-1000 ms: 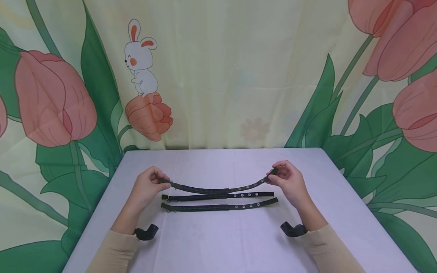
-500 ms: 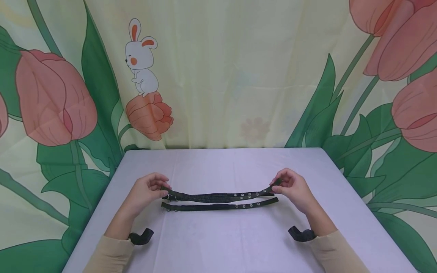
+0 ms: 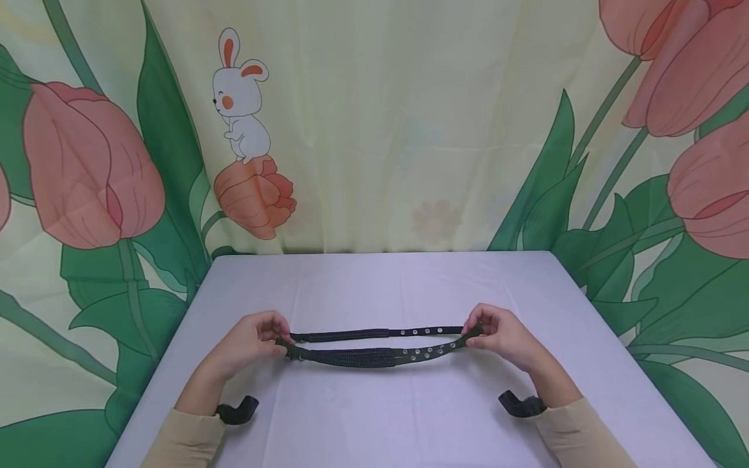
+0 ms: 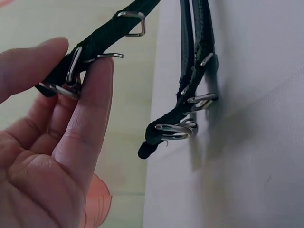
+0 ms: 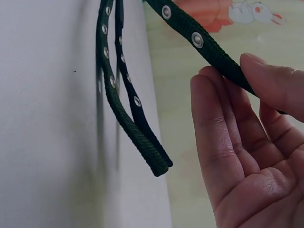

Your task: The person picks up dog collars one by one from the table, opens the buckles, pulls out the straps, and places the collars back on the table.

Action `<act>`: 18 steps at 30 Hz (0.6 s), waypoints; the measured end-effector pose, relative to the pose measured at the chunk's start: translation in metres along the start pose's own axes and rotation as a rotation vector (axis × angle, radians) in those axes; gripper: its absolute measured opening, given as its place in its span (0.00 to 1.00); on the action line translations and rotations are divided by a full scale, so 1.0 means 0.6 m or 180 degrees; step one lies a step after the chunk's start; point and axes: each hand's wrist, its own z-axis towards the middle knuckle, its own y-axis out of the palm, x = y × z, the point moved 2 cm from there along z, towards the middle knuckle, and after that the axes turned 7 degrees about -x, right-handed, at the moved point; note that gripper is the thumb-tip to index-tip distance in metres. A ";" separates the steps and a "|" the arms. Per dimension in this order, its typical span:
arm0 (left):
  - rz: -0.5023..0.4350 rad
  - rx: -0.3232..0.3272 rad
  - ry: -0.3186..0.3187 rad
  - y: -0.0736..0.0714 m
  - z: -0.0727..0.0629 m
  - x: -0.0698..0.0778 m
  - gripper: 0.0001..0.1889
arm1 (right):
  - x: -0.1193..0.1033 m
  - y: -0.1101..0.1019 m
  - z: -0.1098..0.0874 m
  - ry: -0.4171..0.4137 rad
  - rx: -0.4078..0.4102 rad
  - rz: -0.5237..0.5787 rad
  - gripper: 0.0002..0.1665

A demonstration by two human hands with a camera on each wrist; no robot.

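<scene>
Between my hands sags a dark collar [image 3: 363, 362] with a buckle at one end and metal eyelets at the other. Thumb and fingers of my left hand [image 3: 251, 341] pinch its buckle end [image 4: 73, 71], beside a metal loop. My right hand [image 3: 504, 335] pinches the eyelet end [image 5: 225, 66] between thumb and fingers. From the head view, the held collar overlaps a second, similar collar lying on the table, so that one is partly hidden. Behind them lies a third collar [image 3: 345, 336], buckle to the left, eyelets to the right.
A white cloth covers the table [image 3: 374, 422]. Behind its far edge hangs a curtain [image 3: 374, 130] printed with tulips and a rabbit. Black wrist cameras sit on the left wrist [image 3: 236, 411] and the right wrist [image 3: 522, 404].
Both hands have moved nearer to me, carrying the held collar from behind the two lying collars, across the rear one, to over the front one. The grip stays at both ends.
</scene>
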 end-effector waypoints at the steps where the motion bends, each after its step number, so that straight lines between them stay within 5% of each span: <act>1: 0.0004 -0.0047 0.0006 0.000 0.000 -0.001 0.16 | 0.001 0.000 0.000 0.0016 -0.0021 -0.0012 0.17; 8: 0.0005 -0.0318 0.0014 0.000 -0.004 -0.012 0.13 | 0.011 0.004 -0.002 0.0070 -0.0172 -0.0072 0.17; 18: 0.0105 -0.0437 -0.0070 0.001 -0.010 -0.018 0.14 | 0.021 0.008 -0.010 0.0224 -0.0397 -0.0120 0.17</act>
